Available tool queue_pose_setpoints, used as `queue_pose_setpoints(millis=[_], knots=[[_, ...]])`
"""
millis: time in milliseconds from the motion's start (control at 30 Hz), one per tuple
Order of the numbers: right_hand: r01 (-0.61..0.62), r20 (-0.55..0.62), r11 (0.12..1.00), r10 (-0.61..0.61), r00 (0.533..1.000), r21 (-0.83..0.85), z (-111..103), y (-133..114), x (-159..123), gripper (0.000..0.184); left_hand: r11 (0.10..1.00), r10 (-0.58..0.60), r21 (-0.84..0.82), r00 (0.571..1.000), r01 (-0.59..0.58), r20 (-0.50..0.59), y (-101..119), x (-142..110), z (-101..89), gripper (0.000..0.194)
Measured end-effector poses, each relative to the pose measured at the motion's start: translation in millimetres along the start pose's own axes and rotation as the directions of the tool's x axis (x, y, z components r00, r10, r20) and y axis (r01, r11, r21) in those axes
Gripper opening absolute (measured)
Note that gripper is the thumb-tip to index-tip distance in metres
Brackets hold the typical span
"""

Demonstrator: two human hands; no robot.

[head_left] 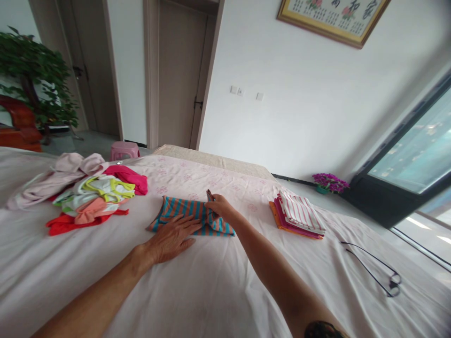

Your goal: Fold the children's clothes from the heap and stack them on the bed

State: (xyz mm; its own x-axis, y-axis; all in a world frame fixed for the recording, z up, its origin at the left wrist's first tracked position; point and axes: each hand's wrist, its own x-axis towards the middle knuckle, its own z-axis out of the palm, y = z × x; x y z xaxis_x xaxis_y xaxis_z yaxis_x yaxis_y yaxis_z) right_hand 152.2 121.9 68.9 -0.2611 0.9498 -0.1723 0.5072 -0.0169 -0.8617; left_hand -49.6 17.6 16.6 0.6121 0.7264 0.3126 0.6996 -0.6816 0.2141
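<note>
A striped garment in teal and brownish orange lies partly folded on the pale bed sheet. My left hand rests flat on it with the fingers stretched out. At the garment's right part, my right hand pinches a raised edge of the cloth between thumb and fingers. Some of the fabric under both hands is hidden.
Left lies a loose heap of colourful clothes. A folded stack with a striped top piece sits right, and eyeglasses lie nearer. Beyond the bed stand a pink stool and purple flowers.
</note>
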Motion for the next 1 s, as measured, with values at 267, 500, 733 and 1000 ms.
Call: queue_pose_setpoints(millis=[267, 500, 733, 1000], knots=[[0.094, -0.114, 0.904, -0.154, 0.981, -0.417, 2.4, 0.8, -13.7, 0.031, 0.997, -0.023, -0.075, 0.996, 0.016, -0.09, 1.1, 1.9, -2.5, 0.036], [0.455, 0.131, 0.543, -0.531, 0.837, -0.706, 17.1, 41.7, -37.9, 0.053, 0.984, -0.156, -0.119, 0.966, 0.133, -0.204, -9.0, 2.1, 7.1, 0.037], [0.476, 0.085, 0.637, -0.544, 0.835, -0.607, -8.9, 48.7, -41.6, 0.038, 0.937, -0.348, -0.163, 0.878, 0.31, -0.329, 2.4, 0.3, 3.6, 0.027], [0.205, -0.244, 0.834, -0.37, 0.896, -0.512, -45.0, 92.7, -46.9, 0.039, 0.622, -0.73, -0.517, 0.675, 0.588, -0.109, -2.3, 52.8, -2.7, 0.037]])
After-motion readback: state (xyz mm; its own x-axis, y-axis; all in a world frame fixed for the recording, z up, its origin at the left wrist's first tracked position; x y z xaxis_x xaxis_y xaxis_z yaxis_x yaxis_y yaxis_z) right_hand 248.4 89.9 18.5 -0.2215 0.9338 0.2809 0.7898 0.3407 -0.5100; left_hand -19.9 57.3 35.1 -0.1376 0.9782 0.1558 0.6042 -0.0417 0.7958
